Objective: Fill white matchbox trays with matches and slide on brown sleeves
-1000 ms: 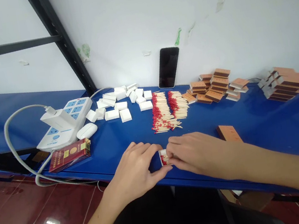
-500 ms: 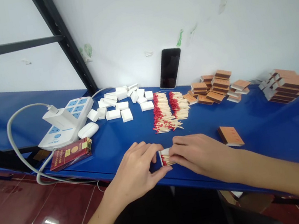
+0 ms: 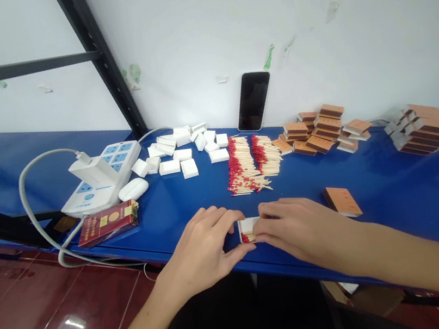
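Observation:
A small white matchbox tray (image 3: 243,226) lies at the front edge of the blue table, with red-headed matches (image 3: 248,237) along its near side. My left hand (image 3: 208,240) pinches the tray's left end between thumb and bent fingers. Over the right part of the tray is my right hand (image 3: 290,225), its fingers closed together and pressing on the matches inside. Those fingers hide the tray's right half. Behind the tray lie two rows of loose matches (image 3: 243,163), heads to the left. An orange matchbox sleeve (image 3: 342,201) rests to the right of my right hand.
Several empty white trays (image 3: 169,167) are scattered at the back left. Piles of orange matchboxes (image 3: 327,125) and a stack (image 3: 424,128) stand at the back right. A phone (image 3: 254,101) leans on the wall. A power strip (image 3: 102,179), cables and a red packet (image 3: 108,223) occupy the left.
Inside the tray the matches now sit nearer the front side, with more white floor showing behind them. My right fingers have shifted slightly over them; my left hand keeps its pinch.

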